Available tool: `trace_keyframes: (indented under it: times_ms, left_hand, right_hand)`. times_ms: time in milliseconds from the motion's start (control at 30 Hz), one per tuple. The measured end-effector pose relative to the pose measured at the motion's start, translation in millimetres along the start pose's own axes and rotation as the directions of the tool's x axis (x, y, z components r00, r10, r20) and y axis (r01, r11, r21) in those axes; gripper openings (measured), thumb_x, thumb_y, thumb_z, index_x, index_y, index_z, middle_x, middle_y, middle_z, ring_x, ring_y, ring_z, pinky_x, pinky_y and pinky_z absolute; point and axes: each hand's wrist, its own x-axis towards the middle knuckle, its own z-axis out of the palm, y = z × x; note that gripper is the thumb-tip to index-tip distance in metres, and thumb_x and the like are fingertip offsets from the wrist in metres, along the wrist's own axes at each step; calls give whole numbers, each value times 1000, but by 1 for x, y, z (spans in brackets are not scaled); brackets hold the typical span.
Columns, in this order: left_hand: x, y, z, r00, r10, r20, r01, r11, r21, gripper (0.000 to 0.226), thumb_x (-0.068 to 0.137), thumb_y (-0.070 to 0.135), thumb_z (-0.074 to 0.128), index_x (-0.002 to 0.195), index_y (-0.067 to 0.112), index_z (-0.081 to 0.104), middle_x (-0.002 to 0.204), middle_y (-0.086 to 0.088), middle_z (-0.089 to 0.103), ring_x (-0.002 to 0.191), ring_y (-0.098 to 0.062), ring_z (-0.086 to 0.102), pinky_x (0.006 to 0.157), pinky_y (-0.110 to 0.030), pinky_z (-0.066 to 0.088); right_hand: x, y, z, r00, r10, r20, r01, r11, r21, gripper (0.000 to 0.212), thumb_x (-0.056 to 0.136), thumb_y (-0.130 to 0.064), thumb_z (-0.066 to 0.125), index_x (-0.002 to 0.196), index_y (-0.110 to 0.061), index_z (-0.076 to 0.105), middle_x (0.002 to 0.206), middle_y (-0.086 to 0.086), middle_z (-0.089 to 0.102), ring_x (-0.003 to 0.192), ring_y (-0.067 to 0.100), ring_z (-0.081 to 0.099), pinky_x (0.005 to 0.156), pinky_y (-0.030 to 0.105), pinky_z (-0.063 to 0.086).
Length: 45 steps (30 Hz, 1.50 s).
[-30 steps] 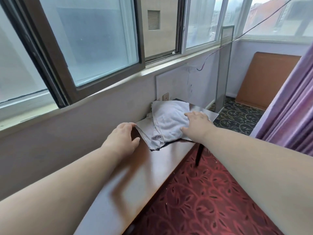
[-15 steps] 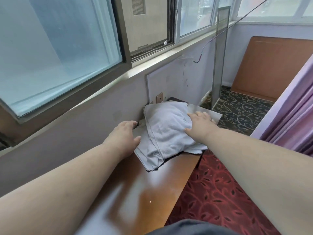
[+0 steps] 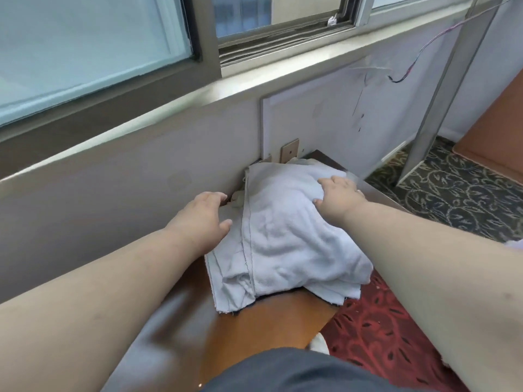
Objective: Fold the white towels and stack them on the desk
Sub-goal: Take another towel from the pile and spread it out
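Brown wood desk (image 3: 254, 329) runs under your window (image 3: 85, 52), red carpet (image 3: 376, 335) at 5 o'clock. White towels (image 3: 288, 236) lie folded, rumpled, stacked at the desk's 12 o'clock end. Your left hand (image 3: 202, 219) rests spread on their edge; your right hand (image 3: 338, 193) presses flat on top.

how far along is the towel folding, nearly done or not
Looks close to done. A pile of white towels already lies folded on the desk, near the wall. In hand: the right hand presses flat on the top towel, while the left hand rests at the pile's left edge. Left: the layers are uneven, with the lower edges sticking out at the front, so squaring up seems due. No loose towel is clearly visible.
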Motion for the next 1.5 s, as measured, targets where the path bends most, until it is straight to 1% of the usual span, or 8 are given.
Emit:
trace_keyframes:
  times_ms: [400,667,800,933,1100,1267,1400,1500]
  left_hand:
    - [143,70,91,917,-347,199,360,932,-35,71,90,43,57,151,24,25,154,-5,30,138,-24,36,108,-38,34]
    - [206,96,120,935,-254,247,239,967,87,64,96,41,48,153,25,23,160,-8,20,143,-30,27,116,-38,26]
    - [217,102,132,909,-320,268,323,946,33,66,89,32,45,151,26,25,160,-5,17,143,-27,28,115,-39,28]
    - [222,104,130,915,-347,205,340,938,68,56,86,32,46,141,27,39,146,-1,34,129,-27,39,104,-37,35]
    - [225,113,120,952,-303,42,294,944,153,58,89,31,49,144,20,32,149,-6,32,130,-31,36,103,-43,36]
    - [235,116,101,1000,-18,-3,19,978,208,82,87,46,63,153,31,16,163,-4,8,148,-26,11,117,-41,17]
    - [242,124,86,991,93,101,-114,966,230,32,87,41,64,114,28,50,140,-2,48,138,-27,36,107,-38,32]
    - [236,124,78,994,51,99,-71,977,203,35,85,33,65,113,25,47,118,-1,56,113,-27,53,88,-38,42]
  right_hand:
    - [192,35,23,936,-283,207,279,959,50,66,97,-48,48,155,-23,26,160,5,26,148,28,17,116,48,26]
    - [270,55,51,934,-252,252,242,968,71,76,88,-62,52,152,-28,30,153,3,39,141,30,31,113,52,26]
    - [285,62,59,924,-323,206,313,947,77,70,79,-71,56,133,-27,52,129,4,54,124,31,46,102,45,39]
    - [292,70,55,889,-436,142,398,888,232,39,87,-54,64,108,-21,63,102,2,57,109,29,54,88,37,44]
    - [271,67,50,789,-605,-106,613,788,60,35,94,-48,56,111,-18,62,114,4,62,116,31,48,95,43,37]
    - [238,61,40,671,-729,-132,741,660,121,28,99,-33,56,104,-6,60,104,14,60,98,33,55,77,42,43]
    - [211,65,34,603,-786,-138,798,597,87,27,100,-28,57,104,-2,64,105,17,61,96,36,56,78,49,47]
    - [193,66,28,586,-792,-169,809,582,78,23,99,-24,60,101,-2,65,103,17,61,92,37,56,75,51,49]
